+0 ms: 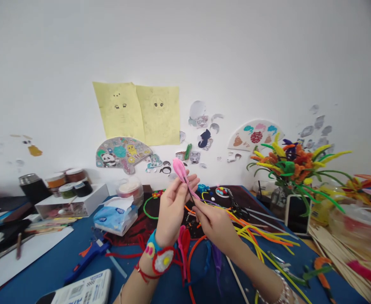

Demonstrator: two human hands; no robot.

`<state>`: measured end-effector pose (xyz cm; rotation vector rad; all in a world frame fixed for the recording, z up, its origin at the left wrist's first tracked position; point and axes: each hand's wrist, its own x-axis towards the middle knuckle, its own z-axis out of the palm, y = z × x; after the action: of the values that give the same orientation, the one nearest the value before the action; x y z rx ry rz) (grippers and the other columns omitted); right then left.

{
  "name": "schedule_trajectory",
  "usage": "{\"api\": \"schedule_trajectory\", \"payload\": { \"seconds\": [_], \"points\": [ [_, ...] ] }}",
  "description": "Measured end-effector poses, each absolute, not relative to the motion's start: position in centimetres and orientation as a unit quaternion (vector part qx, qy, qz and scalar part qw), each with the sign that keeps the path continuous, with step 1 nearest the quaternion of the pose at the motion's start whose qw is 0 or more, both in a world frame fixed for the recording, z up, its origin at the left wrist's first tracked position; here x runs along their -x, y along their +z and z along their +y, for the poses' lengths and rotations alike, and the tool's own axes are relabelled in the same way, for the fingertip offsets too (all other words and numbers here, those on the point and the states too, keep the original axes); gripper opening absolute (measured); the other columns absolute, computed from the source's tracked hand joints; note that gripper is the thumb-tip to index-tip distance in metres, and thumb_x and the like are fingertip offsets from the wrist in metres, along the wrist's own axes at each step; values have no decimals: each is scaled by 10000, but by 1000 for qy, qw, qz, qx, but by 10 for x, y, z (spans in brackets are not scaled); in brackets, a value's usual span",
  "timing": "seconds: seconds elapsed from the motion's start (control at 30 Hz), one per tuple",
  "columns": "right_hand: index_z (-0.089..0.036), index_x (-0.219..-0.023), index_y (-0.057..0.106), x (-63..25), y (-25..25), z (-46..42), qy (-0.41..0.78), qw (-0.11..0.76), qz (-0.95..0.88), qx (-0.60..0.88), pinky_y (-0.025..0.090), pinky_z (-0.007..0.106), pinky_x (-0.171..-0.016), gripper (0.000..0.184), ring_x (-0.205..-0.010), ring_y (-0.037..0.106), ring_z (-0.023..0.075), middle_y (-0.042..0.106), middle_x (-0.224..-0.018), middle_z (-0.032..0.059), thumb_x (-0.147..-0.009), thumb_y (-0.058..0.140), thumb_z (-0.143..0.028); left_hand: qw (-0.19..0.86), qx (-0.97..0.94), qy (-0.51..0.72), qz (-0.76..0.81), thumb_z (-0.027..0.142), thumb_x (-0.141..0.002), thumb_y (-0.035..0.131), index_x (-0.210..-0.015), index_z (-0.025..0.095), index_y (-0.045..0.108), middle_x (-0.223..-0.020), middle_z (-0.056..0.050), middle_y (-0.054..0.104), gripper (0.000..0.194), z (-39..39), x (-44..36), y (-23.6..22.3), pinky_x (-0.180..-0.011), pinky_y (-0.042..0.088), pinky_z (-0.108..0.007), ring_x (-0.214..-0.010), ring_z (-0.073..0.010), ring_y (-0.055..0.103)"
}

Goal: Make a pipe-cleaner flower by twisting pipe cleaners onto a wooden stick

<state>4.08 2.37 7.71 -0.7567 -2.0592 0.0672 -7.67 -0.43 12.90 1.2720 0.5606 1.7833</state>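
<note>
My left hand (172, 207) is raised above the table with its thumb pressing a pink pipe-cleaner petal (179, 169) against the fingers. The petal points up and is made of fuzzy loops. At its lower end my right hand (215, 223) has thumb and forefinger pinched around a thin dark strand, with a pink tail beside it. Where exactly the strand joins the petal is hidden by the fingers. Below the hands lie a red and pink pipe-cleaner piece (184, 242) and a purple one (216, 261).
Yellow and orange pipe cleaners (252, 236) spread to the right. A blue glue gun (87, 257) and a tissue pack (115, 215) lie left. At right, pipe-cleaner flowers (291, 166) stand in a vase behind a phone (297, 214). Jars sit on a white box (73, 202).
</note>
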Motion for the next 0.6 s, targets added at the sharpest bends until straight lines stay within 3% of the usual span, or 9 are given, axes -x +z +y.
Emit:
{"api": "schedule_trajectory", "payload": {
  "seconds": [0.23, 0.4, 0.6],
  "points": [
    [-172, -1175, 497, -44, 81, 22, 69, 442, -840, 307, 426, 242, -644, 335, -702, 594, 155, 648, -811, 62, -884, 339, -219, 243, -574, 709, 329, 244, -802, 499, -1056, 166, 563, -1082, -88, 605, 273, -9, 67, 118, -838, 483, -302, -984, -198, 577],
    [-176, -1206, 464, -45, 84, 18, 72, 419, -853, 302, 428, 239, -633, 355, -736, 599, 162, 650, -872, 73, -894, 297, -207, 53, -598, 707, 374, 196, -783, 515, -1020, 179, 606, -1030, -59, 632, 254, -12, 62, 110, -877, 451, -307, -947, -187, 588],
    [-177, -1181, 489, -47, 84, 15, 57, 406, -864, 293, 437, 231, -625, 344, -729, 610, 160, 658, -839, 69, -895, 302, -222, 94, -562, 740, 357, 193, -755, 544, -1012, 213, 630, -1058, -43, 620, 272, -16, 59, 108, -968, 367, -315, -1022, -201, 548]
  ]
}}
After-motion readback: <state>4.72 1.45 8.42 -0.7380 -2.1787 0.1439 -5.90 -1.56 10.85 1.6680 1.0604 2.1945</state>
